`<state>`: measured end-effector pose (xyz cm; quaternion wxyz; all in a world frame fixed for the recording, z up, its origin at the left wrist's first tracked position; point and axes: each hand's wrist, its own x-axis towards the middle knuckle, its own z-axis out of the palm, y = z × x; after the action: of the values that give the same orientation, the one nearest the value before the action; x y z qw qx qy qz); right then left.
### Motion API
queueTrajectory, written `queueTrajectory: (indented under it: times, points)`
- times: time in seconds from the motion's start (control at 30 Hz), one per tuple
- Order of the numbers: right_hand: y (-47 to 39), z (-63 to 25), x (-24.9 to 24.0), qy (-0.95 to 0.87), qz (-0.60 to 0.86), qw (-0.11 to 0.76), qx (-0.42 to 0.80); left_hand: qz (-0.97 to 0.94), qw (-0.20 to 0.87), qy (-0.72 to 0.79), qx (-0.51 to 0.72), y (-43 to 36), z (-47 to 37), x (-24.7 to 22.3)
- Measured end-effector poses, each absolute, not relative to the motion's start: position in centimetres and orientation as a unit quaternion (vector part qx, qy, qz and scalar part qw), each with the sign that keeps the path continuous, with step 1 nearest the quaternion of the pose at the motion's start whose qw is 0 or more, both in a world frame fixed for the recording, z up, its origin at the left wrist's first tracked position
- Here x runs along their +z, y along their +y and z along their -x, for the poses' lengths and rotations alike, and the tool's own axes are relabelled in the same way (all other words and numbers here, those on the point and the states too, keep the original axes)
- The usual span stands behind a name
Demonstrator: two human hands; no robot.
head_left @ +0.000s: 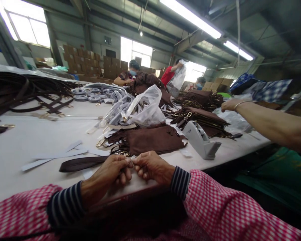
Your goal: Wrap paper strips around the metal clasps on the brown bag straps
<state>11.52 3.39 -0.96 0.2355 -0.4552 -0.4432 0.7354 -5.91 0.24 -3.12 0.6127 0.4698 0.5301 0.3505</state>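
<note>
My left hand (110, 172) and my right hand (153, 167) meet at the table's near edge, fingertips pinched close together. Between them shows a tiny pale piece, too small to name; both hands are closed on it. Just beyond lies a brown fringed pouch (155, 139) with gold clasps at its left end. A dark brown strap (84, 163) stretches left from the clasps, behind my left hand. White paper strips (62, 155) lie farther left.
A grey tape dispenser (200, 140) stands right of the pouch. Behind are a clear plastic bag (150, 107), wrapped straps (115, 93) and stacked brown pouches (203, 120). Another person's arm (273, 124) reaches in from the right. More people are across the table (10, 144).
</note>
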Motion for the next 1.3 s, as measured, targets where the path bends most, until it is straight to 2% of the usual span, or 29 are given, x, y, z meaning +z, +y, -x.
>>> queueTrajectory:
  times: [0.2, 0.47, 0.6, 0.67, 0.77, 0.87, 0.93, 1.03, 1.17, 1.3]
  points:
    - [3.6, -11.5, -0.9, -0.46, 0.44, 0.216, 0.741, -0.466, 0.601, 0.542, 0.358, 0.5, 5.7, -2.6]
    - [3.5, -9.9, -1.7, -0.496, 0.449, 0.275, 0.69, -0.445, 0.599, 0.565, 0.354, 1.1, 6.0, -3.0]
    - [3.8, -9.8, -2.2, -0.539, 0.441, 0.268, 0.666, -0.436, 0.6, 0.571, 0.351, 1.1, 6.0, -2.6]
    - [3.8, -9.7, -2.4, -0.594, 0.457, 0.275, 0.602, -0.427, 0.596, 0.578, 0.359, 0.9, 5.8, -2.2]
    - [3.7, -9.9, -2.7, -0.736, 0.471, 0.33, 0.357, -0.406, 0.583, 0.591, 0.382, 0.3, 5.4, -1.5]
    - [3.9, -10.4, -3.0, -0.865, 0.366, 0.336, 0.065, -0.386, 0.595, 0.587, 0.39, -0.1, 5.0, -1.1]
    - [4.5, -10.7, -2.9, -0.91, 0.276, 0.306, -0.051, -0.379, 0.606, 0.58, 0.392, -0.2, 4.9, -1.1]
    - [5.7, -10.8, -2.8, -0.924, 0.212, 0.291, -0.127, -0.37, 0.623, 0.57, 0.389, -0.1, 5.3, -1.6]
    - [7.0, -10.1, -3.3, -0.913, 0.207, 0.32, -0.15, -0.409, 0.634, 0.519, 0.4, 0.2, 6.1, -2.4]
    - [6.7, -9.4, -4.2, -0.909, 0.242, 0.317, -0.116, -0.543, 0.516, 0.572, 0.335, 0.6, 6.8, -1.8]
